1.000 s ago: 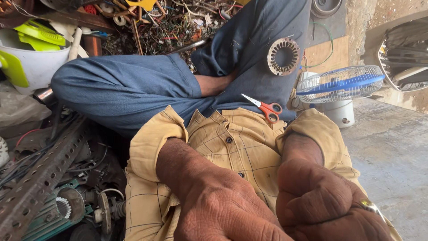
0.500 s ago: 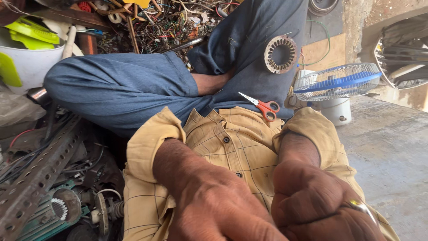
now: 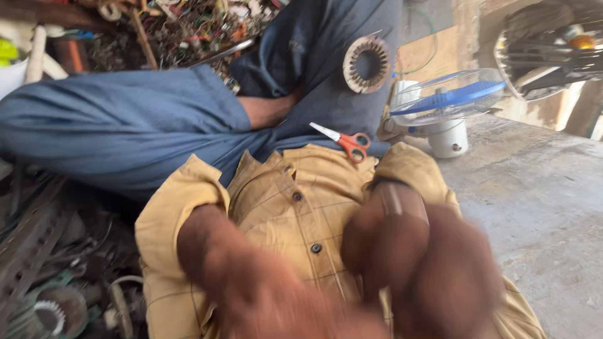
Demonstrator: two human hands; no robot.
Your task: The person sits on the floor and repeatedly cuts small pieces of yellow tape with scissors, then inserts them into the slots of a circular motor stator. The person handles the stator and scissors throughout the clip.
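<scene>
In the head view, looking down the person's own body, both hands sit low in the picture and are smeared by motion blur. The left hand (image 3: 276,295) lies at the bottom centre, over the front of the yellow checked shirt (image 3: 295,207); its fingers run out of the picture and I cannot tell whether it is closed or holds anything. The right hand (image 3: 433,276) is just beside it to the right, bunched into a rounded shape that looks curled, but the blur hides the fingers, so its hold cannot be told either; a pale band (image 3: 392,199) shows across the wrist above it. The two hands are close together, possibly touching, above the lap. Nearest to them on the body lies a pair of scissors (image 3: 342,141) with orange handles and pale blades, resting flat where the shirt meets the blue trousers (image 3: 125,125), above the right hand and apart from it. Farther up, a round metal ring with slotted teeth on its inner edge (image 3: 367,64) rests on the raised trouser leg. To the right stands a small white table fan with blue blades behind a wire guard (image 3: 449,103), on the grey concrete floor (image 3: 540,207). A larger fan guard (image 3: 553,47) shows in the top right corner. On the left and across the top lies a heap of scrap metal, wires and motor parts (image 3: 56,270).
</scene>
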